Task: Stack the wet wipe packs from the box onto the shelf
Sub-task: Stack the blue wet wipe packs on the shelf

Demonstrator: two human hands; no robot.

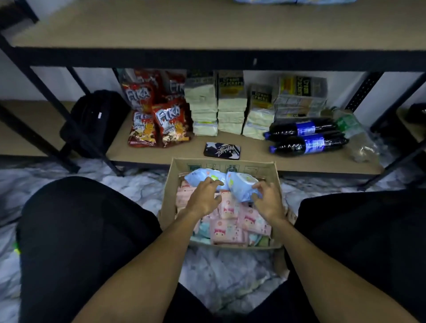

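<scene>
An open cardboard box sits on the floor between my knees, full of pink wet wipe packs. Two light blue wet wipe packs lie on top at its far end. My left hand reaches over the left blue pack, fingers spread and curved, touching its near edge. My right hand grips the near end of the right blue pack. The lower shelf board runs just behind the box. A wide upper shelf board spans the top, with blue packs barely showing at its back.
On the lower shelf stand red snack bags, stacks of cracker packs, dark soda bottles, a crumpled plastic wrap and a phone. A black backpack sits at the left. Black metal shelf posts flank the bay.
</scene>
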